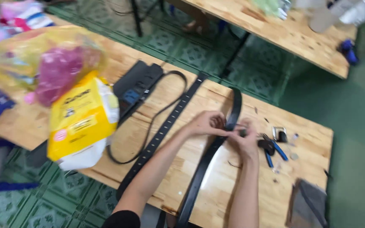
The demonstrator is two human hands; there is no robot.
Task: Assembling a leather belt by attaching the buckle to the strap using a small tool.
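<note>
On the far left of the wooden bench (pixel 106 67) lies a crumpled yellow plastic bag (pixel 26 55) with something pink inside, and just in front of it stands a yellow and white packet (pixel 81 120); both are well apart from your hands, so you need not mind them. Next comes a black power strip (pixel 138 84) whose cable (pixel 148 131) loops toward you, and beside that loop a perforated black strap (pixel 165 126) runs diagonally across the bench, untouched. Your left hand (pixel 205 123) rests at the middle of the bench, its fingers curled closed around the glossy black belt (pixel 210 156), which runs from the far side, between both hands, and off the near edge toward you. Your right hand (pixel 246 137) meets the left right there, fingers pinched shut on the same belt; what exactly sits between the fingertips is too blurred to tell. Judging from this, you do best to keep the belt flat on the bench, grip close to the working spot with both hands, and let the long end hang without twisting. Just right of your right hand lie blue-handled pliers (pixel 273 150), a small metal buckle piece (pixel 279 134) and a few tiny bits, near enough to reach. At the near right corner lies a grey cloth (pixel 311 202).
</note>
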